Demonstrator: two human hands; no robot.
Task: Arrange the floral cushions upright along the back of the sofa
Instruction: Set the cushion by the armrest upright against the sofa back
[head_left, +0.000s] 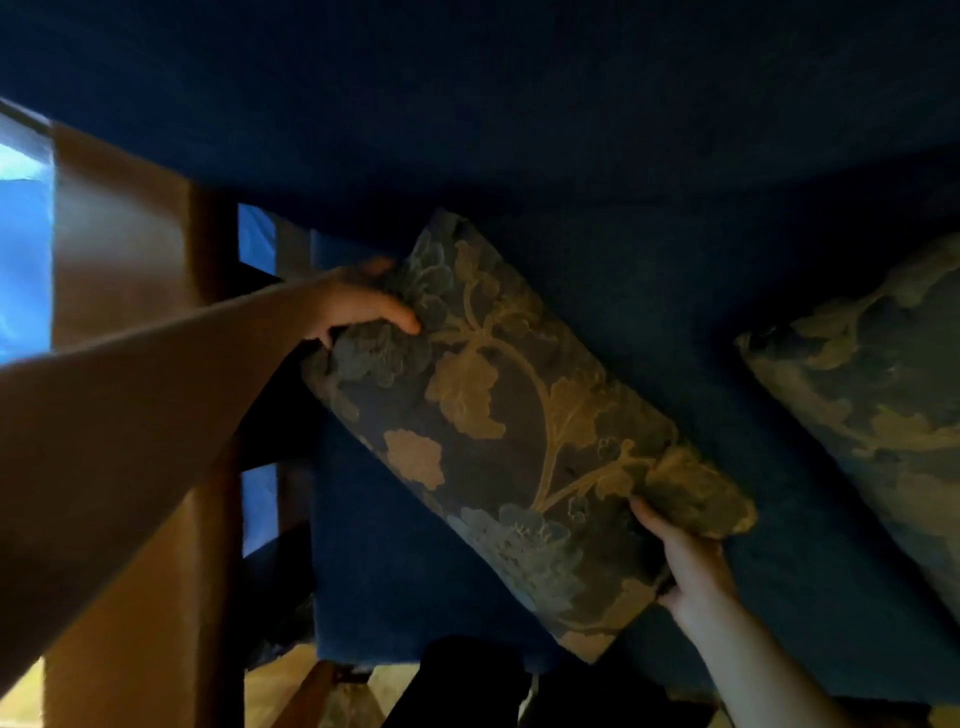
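- Centrally, a floral cushion (519, 431) fills the middle of the frame, held by both hands over the dark blue sofa (519, 130).
- Its long axis runs on a slant, from the upper middle of the frame down toward the lower right of centre, so it is tilted rather than upright.
- Its fabric is dark with pale gold leaves, a curling stem and grey-blue blossoms.
- At the left of centre, the left hand (358, 301) is clamped on the cushion's upper left corner, thumb lying across the patterned face and the other fingers hidden behind the edge.
- At the lower right of centre, the right hand (691, 566) grips the cushion's lower right end, thumb pressed up against the fabric, fingers tucked out of sight underneath.
- Whether the cushion's far edge touches the sofa back cannot be told in the dim light.
- At the right edge of the frame, a second floral cushion (878, 395) of the same pattern lies on the sofa, apart from the held one and partly cut off by the frame.
- Along the left side of the frame stands a brown wooden frame (130, 244), with bright blue light showing through its gaps.
- At the bottom of the frame a strip of pale wooden floor (291, 675) shows below the sofa's front edge.
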